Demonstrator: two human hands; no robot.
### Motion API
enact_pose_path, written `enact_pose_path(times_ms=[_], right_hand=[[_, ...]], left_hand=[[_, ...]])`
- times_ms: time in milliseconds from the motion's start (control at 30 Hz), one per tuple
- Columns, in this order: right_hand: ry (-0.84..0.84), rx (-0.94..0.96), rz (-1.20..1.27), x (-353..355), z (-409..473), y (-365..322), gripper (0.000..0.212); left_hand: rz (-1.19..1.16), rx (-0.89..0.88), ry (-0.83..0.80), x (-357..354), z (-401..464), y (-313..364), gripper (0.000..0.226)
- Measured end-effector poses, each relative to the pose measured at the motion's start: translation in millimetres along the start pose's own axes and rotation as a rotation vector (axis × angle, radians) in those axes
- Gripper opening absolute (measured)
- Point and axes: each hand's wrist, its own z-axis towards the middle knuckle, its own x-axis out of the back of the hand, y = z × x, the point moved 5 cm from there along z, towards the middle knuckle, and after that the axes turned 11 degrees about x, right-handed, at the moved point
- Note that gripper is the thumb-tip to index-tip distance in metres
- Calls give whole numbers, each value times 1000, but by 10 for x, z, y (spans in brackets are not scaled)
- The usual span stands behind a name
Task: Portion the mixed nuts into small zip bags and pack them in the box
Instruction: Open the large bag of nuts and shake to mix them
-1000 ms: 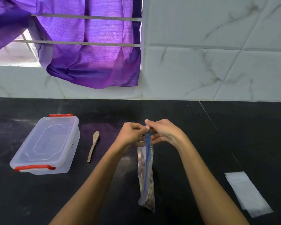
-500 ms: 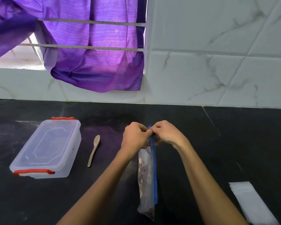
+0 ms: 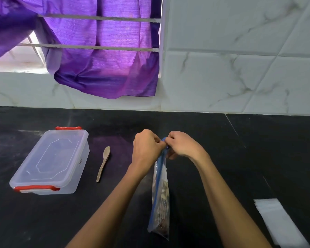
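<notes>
**Two hands pinching the top of a bag of nuts over a black counter**

We see our left hand [image 3: 147, 149] and right hand [image 3: 182, 145] meeting in the middle of the view, both with fingers curled and pinching the blue zip strip at the top of a clear bag of mixed nuts [image 3: 160, 197]. The bag hangs edge-on below the hands, its lower end close to the black counter [image 3: 240, 158]; we cannot tell whether it touches. To the left, well apart from the bag, a clear plastic box [image 3: 50, 162] with red clips sits with its lid on. A wooden spoon [image 3: 103, 163] lies flat between the box and our left hand. At the lower right, a stack of empty small bags [image 3: 277, 222] lies flat on the counter. Behind, a purple curtain [image 3: 104, 56] hangs over a white tiled wall [image 3: 240, 59].
</notes>
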Motion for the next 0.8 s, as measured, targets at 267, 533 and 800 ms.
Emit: enact_pose_path(times_ms=[267,533,800], right_hand=[[62,-110,515,-19,-121,117,29],[118,-142,436,73,-193,178,10],[143,-115,71,102,-220,49,10]], left_hand=[[-158,53,-145,32,5,-55,6],[-154,125,-123,58,-69,-45,12],[2,39,111,41,-106,34,9]])
